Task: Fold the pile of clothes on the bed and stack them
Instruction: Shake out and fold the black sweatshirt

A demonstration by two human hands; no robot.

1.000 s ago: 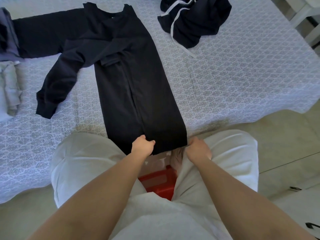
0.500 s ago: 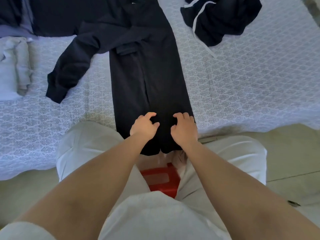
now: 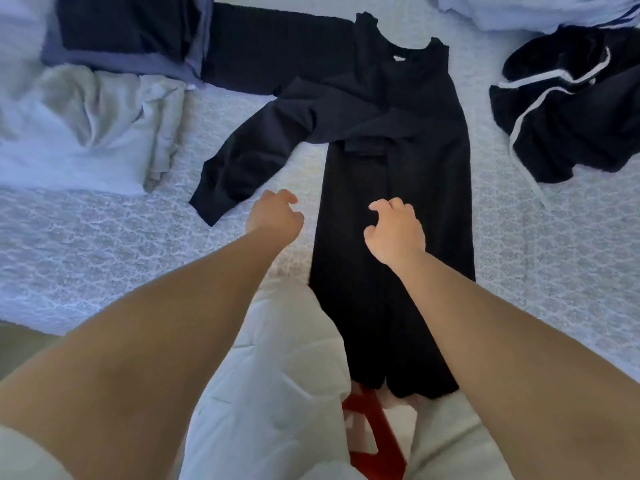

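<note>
Your view cuts off a good deal: the folded garments [image 3: 121, 32] in the upper left of the frame run out past the top edge, the pale bundle [image 3: 526, 10] in the upper right shows only its lower folds, and your own arms hide part of the bedspread [image 3: 86, 244] and your light trousers [image 3: 277, 393]. A red object [image 3: 374, 431] peeks between your knees at the bottom centre; you cannot tell what it is.

The task's thing, the black long-sleeved top [image 3: 394, 174], lies in the centre of the frame as a long narrow strip, its hem hanging over the bed edge onto your lap, neckline toward the top. One sleeve is crossed over the chest and trails out to the left, its cuff lying flat on the bedspread. The cloth looks matte and soft; the bedspread is pale with a lacy raised pattern.

Your left hand [image 3: 275, 214] is just left of the strip near that cuff, fingers loosely curled, holding nothing. Your right hand [image 3: 394, 230] is over the strip's middle, fingers bent clawlike and empty; whether it touches the cloth is unclear.

A crumpled whitish cloth [image 3: 90, 129] lies at the left, and a dark garment with white stripes [image 3: 568, 105] lies bunched at the right.
</note>
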